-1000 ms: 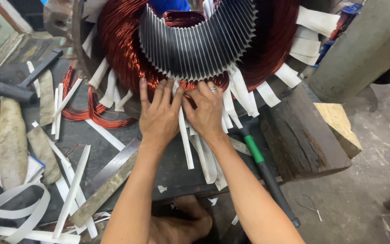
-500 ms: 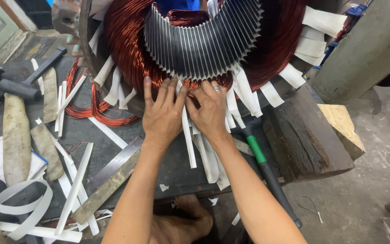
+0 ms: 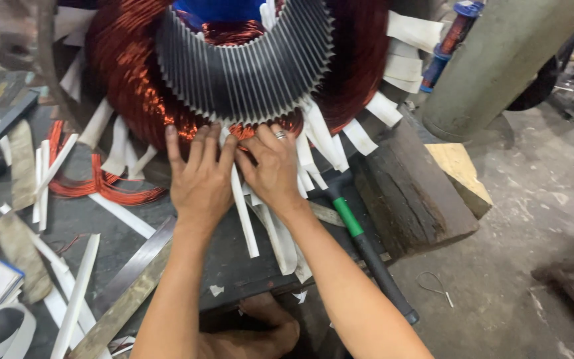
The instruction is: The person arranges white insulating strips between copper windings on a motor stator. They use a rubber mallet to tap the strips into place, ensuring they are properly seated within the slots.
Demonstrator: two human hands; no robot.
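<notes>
Both hands are pressed side by side against the lower edge of the copper winding [image 3: 134, 86] of a big stator core [image 3: 247, 66], which is stood on edge at the back of the bench [image 3: 234, 266]. The left hand [image 3: 200, 179] is laid flat, fingers spread and fully extended, tips pushed into the red-brown coil just under the slotted steel laminations; nothing is gripped by it. The right hand [image 3: 274, 169] is set just beside it, touching at the thumbs approx., fingers bent a bit and pressed on the wire; a ring is worn on one finger. Whether a strand is pinched under the right fingertips cannot be told.

A white insulation strip [image 3: 244, 213] is seen hanging down betw. the two hands, w/ more white strips fanned out below the right wrist and along the coil's right side. A hammer with green-banded black handle [image 3: 367, 249] is lain diagonally right of the right forearm, next to a dark wood block [image 3: 413, 193]. Loose copper wire loops [image 3: 101, 186] are lying on the bench left of the left hand, near more paper strips. A flat metal bar [image 3: 127, 279] is lying near the left forearm.
</notes>
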